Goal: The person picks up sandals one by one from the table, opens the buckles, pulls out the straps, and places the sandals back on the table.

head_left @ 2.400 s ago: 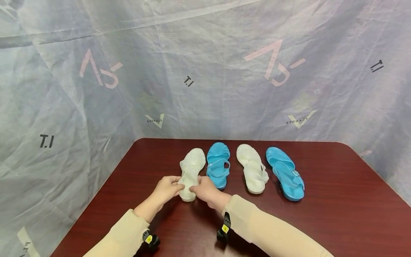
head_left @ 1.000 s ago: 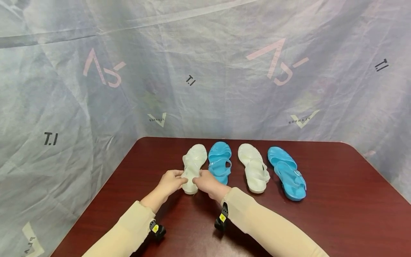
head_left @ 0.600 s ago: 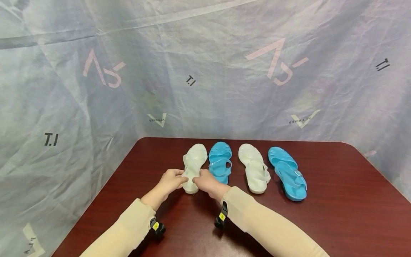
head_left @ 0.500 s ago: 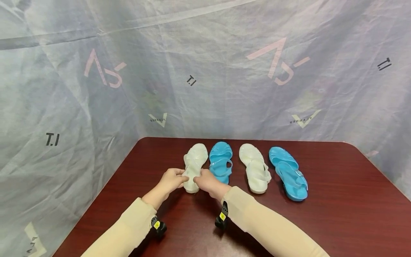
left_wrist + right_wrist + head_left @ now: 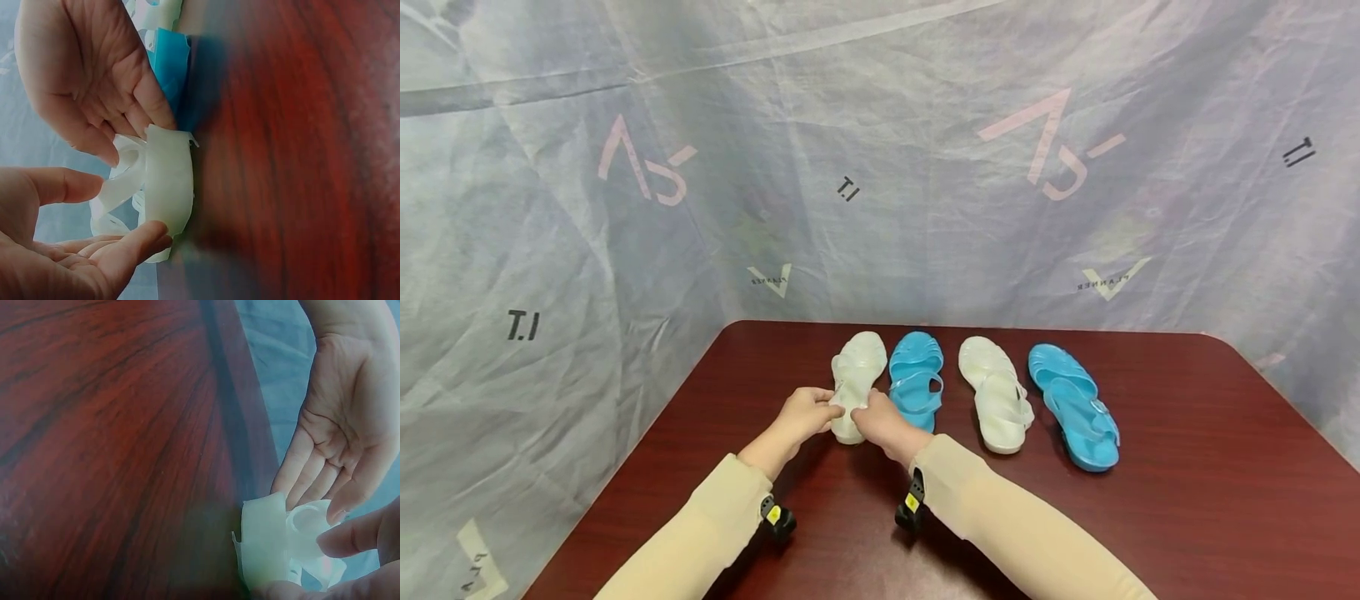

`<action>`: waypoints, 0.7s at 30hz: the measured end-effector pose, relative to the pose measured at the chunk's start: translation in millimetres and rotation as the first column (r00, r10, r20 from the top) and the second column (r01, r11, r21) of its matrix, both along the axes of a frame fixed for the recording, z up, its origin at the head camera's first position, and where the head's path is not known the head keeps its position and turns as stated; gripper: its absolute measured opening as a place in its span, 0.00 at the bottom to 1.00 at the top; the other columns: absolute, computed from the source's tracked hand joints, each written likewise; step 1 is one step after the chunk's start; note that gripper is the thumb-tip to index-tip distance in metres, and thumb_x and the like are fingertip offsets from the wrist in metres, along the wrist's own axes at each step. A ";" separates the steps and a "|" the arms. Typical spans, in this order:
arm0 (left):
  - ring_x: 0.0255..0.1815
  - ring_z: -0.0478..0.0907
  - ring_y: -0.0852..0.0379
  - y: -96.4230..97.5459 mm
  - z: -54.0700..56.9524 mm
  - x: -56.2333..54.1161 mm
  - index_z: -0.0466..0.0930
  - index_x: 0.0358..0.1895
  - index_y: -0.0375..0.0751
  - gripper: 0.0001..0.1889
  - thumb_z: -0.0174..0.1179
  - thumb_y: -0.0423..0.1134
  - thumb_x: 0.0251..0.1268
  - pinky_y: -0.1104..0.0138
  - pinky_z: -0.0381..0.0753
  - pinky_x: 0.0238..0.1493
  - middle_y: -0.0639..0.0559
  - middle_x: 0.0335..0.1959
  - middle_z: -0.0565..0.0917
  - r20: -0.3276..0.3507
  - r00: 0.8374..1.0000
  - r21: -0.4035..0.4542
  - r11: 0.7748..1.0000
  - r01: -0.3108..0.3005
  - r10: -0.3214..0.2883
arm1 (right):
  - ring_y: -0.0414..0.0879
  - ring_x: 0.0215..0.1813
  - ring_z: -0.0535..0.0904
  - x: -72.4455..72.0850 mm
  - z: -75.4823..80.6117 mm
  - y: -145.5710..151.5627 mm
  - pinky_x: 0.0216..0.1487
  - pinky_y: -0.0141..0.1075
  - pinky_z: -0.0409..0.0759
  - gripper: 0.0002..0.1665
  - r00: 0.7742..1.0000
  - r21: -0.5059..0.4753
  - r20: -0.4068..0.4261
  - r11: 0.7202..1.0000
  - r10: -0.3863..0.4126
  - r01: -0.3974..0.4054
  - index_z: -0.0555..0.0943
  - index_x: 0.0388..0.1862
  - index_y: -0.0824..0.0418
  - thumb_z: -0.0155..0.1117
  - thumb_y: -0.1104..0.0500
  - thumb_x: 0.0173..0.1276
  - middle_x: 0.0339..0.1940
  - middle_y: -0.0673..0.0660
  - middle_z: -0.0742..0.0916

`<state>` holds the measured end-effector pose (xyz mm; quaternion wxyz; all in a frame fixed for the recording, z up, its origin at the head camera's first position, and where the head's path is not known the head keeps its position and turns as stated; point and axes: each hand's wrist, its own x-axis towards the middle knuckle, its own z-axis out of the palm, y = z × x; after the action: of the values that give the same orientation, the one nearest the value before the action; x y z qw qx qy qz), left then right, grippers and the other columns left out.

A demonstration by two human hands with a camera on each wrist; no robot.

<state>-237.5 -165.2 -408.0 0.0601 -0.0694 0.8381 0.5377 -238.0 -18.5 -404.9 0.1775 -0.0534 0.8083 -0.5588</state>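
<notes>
Left grip (image 5: pixel 801 414) and right grip (image 5: pixel 883 425), half closed, hold leftmost sandal (image 5: pixel 860 360) well inside table's left edge (image 5: pixel 634 458).

Wears long, pale cream sleeves (image 5: pixel 1022 525), plain and smooth, with broad cuffs (image 5: pixel 951 468) ending near the wrists. Also wears, at each cuff, a black strap (image 5: pixel 917 483) bearing a square yellow marking (image 5: pixel 912 503) and a small, dark, blocky camera (image 5: pixel 907 521).

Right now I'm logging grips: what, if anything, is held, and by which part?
The leftmost sandal, by its heel end: left hand on one side, right hand on the other.
</notes>
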 end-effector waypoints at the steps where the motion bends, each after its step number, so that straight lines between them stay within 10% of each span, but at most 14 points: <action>1: 0.56 0.80 0.45 -0.2 -0.2 -0.8 0.73 0.61 0.26 0.24 0.59 0.33 0.62 0.59 0.82 0.52 0.35 0.57 0.80 0.000 1.000 -0.003 1.000 -0.002 0.002 | 0.63 0.78 0.47 -0.5 0.2 -0.5 0.73 0.55 0.58 0.37 1.000 -0.002 0.006 1.000 0.000 0.000 0.48 0.76 0.74 0.47 0.64 0.73 0.78 0.70 0.54; 21: 0.62 0.75 0.41 0.6 -0.4 -16.2 0.68 0.65 0.25 0.25 0.56 0.32 0.66 0.56 0.78 0.58 0.32 0.63 0.73 0.029 1.000 0.078 0.997 -0.002 -0.001 | 0.62 0.79 0.45 -12.8 -2.4 -4.2 0.75 0.54 0.55 0.38 0.999 -0.012 0.005 0.998 -0.054 0.054 0.43 0.77 0.71 0.43 0.64 0.74 0.79 0.68 0.50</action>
<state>-253.6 -164.7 -408.4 0.0747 -0.0750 0.8155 0.5690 -250.8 -22.7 -407.2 0.1637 -0.0314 0.8057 -0.5684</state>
